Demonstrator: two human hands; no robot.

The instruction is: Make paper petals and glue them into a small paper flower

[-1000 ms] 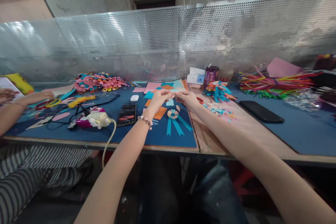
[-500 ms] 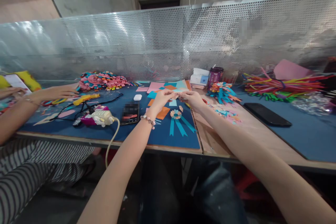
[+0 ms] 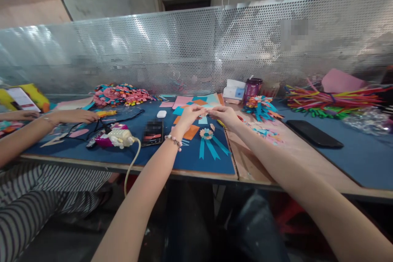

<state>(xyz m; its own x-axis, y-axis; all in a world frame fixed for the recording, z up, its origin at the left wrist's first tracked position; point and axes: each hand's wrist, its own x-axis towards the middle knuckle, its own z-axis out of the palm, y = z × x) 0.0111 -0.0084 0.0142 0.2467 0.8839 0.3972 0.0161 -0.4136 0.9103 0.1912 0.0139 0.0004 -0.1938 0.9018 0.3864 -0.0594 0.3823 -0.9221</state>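
My left hand (image 3: 193,115) and my right hand (image 3: 224,115) meet over the middle of the blue mat (image 3: 184,159), fingertips pinched together. Whatever lies between them is small, pale and mostly covered by the fingers. Just below, a paper rosette (image 3: 206,134), peach and blue, lies flat on the mat with blue ribbon tails (image 3: 210,148) fanned toward me. A small peach paper piece (image 3: 212,127) rests by its upper right. Orange paper squares (image 3: 190,132) and sheets of pink paper (image 3: 181,101) lie under and beyond my left hand.
Left of my arm are a black phone (image 3: 152,132), a white earbud case (image 3: 161,114) and a power strip (image 3: 116,137) with its cord. A co-worker's hand (image 3: 73,116) reaches in at left. Finished rosettes (image 3: 260,108), a purple cup (image 3: 253,90) and another phone (image 3: 315,133) stand or lie right.
My hands stay almost in place, still pinched together. The co-worker's near hand has moved slightly right and down toward the cable, and their other hand has shifted away from the phone.
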